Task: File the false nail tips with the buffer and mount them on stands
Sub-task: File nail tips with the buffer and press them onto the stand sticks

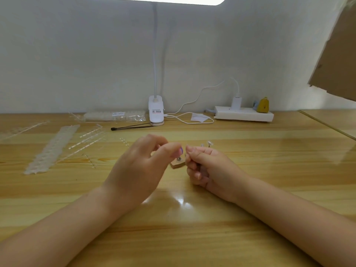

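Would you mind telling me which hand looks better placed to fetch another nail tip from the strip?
Left, probably. The left hand is nearer the nail tip strip, while the right hand grips stands.

We see two bare forearms, no sleeves, no watch, no rings. The left hand (141,160) bears a lilac-painted thumbnail (181,150); the right hand (208,166) shows short nails with a pale finish.

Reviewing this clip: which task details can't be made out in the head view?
- Contents of the left hand: its grip faces away behind curled fingers.
- Buffer: none identifiable; whatever the right hand grips is covered by fingers.
- Stand base: mostly hidden between both hands.
- Mounted nail tips: too small and blurred.
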`<state>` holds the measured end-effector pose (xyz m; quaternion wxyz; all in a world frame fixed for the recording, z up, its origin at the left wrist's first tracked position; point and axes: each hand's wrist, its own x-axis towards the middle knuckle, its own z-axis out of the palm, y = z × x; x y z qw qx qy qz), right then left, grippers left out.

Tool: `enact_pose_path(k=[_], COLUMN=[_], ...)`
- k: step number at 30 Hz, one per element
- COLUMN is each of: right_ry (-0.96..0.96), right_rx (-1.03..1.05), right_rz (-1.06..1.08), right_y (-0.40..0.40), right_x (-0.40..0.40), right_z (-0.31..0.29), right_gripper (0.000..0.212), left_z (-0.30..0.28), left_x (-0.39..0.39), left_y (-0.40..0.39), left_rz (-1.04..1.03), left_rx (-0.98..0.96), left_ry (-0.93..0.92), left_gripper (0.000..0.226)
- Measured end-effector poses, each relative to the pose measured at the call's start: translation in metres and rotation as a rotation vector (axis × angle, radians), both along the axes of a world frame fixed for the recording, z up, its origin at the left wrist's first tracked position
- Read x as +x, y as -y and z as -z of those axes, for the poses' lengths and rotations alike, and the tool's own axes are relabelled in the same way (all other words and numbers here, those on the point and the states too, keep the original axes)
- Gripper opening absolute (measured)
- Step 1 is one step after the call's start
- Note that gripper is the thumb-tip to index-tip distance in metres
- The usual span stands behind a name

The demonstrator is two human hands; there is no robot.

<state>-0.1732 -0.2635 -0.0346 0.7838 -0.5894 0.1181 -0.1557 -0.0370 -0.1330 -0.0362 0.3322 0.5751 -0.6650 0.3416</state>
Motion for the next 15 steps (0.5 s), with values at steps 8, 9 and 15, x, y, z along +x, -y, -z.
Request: enact_pose_path(k=[8,9,15], right_ry=[-0.008,-0.011,-0.007], right_rx=[0.000,-0.008,0.004], right_rz=[-0.008,-0.009,-0.019], right_y=[0.000,0.000,0.000], right_x=[0.000,0.000,-0.001], right_z=[-0.002,-0.002,-0.002], right_gripper=[0.023,0.022,0.023], left_z=[-0.003,-0.004,-0.004], left_x=[-0.001,-0.001,-0.015], left_y=[-0.001,-0.002,0.000], left_rz=[0.039,0.045,0.084], left_rx=[0.123,0.112,0.149], left_ry=[-0.145,-0.171,-0.097], left_gripper=[0.025,0.027,0.020])
